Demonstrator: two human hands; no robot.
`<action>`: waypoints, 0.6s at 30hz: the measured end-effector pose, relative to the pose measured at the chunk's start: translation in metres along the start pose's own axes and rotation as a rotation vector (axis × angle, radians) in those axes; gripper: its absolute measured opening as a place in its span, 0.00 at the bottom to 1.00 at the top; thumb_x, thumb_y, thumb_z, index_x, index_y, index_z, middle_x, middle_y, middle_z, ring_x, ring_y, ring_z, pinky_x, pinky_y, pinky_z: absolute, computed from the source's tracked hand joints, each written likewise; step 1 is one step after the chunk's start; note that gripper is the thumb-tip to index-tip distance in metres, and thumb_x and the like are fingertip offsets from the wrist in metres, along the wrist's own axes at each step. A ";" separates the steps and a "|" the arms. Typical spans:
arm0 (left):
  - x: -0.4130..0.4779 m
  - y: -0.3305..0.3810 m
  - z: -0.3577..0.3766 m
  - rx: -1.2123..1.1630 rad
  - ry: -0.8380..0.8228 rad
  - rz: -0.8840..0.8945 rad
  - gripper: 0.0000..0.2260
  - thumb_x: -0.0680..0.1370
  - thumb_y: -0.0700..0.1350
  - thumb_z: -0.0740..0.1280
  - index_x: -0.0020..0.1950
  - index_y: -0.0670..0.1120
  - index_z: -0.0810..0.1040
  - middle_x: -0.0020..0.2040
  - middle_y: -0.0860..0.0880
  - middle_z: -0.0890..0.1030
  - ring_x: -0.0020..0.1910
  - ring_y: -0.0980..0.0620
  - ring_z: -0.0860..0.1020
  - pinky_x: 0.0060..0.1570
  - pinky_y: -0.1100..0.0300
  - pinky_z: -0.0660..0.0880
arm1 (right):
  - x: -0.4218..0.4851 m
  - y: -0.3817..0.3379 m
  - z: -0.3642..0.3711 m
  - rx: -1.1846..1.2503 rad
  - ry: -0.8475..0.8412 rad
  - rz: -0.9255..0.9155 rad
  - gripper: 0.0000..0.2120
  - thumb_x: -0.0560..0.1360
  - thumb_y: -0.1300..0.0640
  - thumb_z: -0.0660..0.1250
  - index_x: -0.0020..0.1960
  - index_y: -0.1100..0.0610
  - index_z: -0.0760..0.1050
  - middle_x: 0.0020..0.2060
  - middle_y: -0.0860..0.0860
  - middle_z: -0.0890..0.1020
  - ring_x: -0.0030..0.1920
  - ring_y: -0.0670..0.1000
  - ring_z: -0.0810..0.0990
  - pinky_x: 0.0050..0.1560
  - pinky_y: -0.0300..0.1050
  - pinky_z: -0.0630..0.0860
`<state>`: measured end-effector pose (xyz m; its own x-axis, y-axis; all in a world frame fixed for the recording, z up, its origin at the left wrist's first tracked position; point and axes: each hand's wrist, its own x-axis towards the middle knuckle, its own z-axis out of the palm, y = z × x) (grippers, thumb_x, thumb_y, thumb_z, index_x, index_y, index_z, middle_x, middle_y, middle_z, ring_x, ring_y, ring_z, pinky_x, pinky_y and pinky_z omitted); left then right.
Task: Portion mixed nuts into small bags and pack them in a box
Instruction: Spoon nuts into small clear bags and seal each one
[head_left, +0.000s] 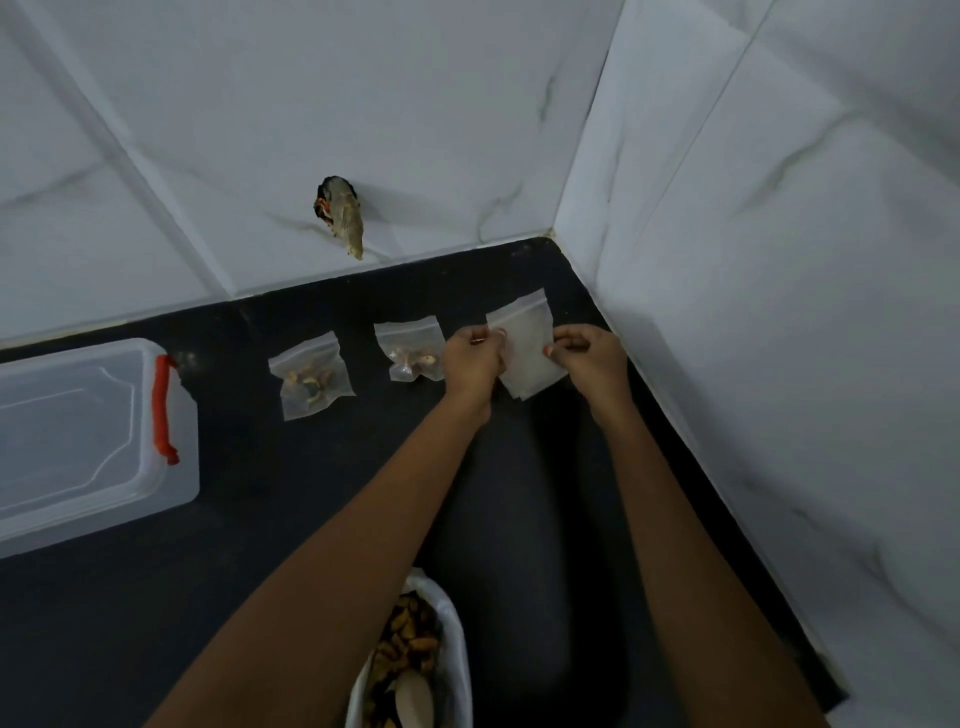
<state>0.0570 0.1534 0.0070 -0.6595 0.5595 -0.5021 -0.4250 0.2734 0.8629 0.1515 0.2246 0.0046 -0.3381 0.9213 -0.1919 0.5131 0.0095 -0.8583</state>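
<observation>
I see the left hand and right hand pinching opposite edges of an empty zip bag near the black counter corner, first nut bag just left, second nut bag beyond, lidded clear box farthest left.

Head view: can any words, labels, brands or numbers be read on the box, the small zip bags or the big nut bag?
No readable text anywhere in this view.
Clear lidded box: plain, no label.
Filled zip bag nearer the box: unprinted.
Filled zip bag beside the hands: unprinted.
Empty zip bags, pinched by the left hand and right hand: blank.
Open bag of nuts: no print visible.
</observation>
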 end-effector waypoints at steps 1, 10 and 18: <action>-0.007 0.002 -0.006 -0.047 -0.023 -0.016 0.03 0.79 0.40 0.62 0.51 0.43 0.73 0.51 0.43 0.77 0.50 0.49 0.77 0.51 0.56 0.77 | -0.007 -0.003 -0.002 0.013 -0.017 0.000 0.12 0.71 0.65 0.69 0.55 0.61 0.77 0.45 0.51 0.78 0.45 0.46 0.76 0.43 0.33 0.71; -0.106 -0.006 -0.084 -0.014 -0.067 0.184 0.07 0.77 0.40 0.63 0.55 0.44 0.75 0.51 0.49 0.80 0.49 0.54 0.81 0.42 0.63 0.80 | -0.106 -0.021 -0.022 0.158 -0.187 -0.029 0.09 0.72 0.58 0.68 0.52 0.54 0.76 0.47 0.46 0.78 0.47 0.41 0.77 0.43 0.32 0.73; -0.176 -0.036 -0.141 0.295 -0.148 0.170 0.05 0.77 0.41 0.64 0.46 0.51 0.76 0.45 0.52 0.81 0.44 0.59 0.80 0.39 0.67 0.77 | -0.188 -0.019 -0.011 0.187 -0.263 -0.071 0.10 0.72 0.59 0.69 0.52 0.51 0.75 0.47 0.47 0.79 0.47 0.40 0.78 0.42 0.26 0.74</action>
<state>0.1011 -0.0654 0.0558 -0.5991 0.7177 -0.3549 -0.1056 0.3686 0.9236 0.2139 0.0555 0.0626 -0.5727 0.7886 -0.2241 0.3357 -0.0238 -0.9417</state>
